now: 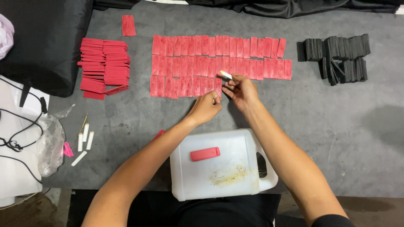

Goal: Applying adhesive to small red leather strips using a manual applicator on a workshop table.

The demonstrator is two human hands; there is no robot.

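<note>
Right hand (240,90) pinches a small white stick (226,75) just above the end of the lowest row of red pieces (185,86). Left hand (206,107), fingers curled, pinches the last red piece (218,87) of that row. White jug (223,166) lies below the rows, well apart.

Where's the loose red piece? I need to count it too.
In the head view, one red piece lies alone on the white jug, near the bottom centre, between the forearms.
</note>
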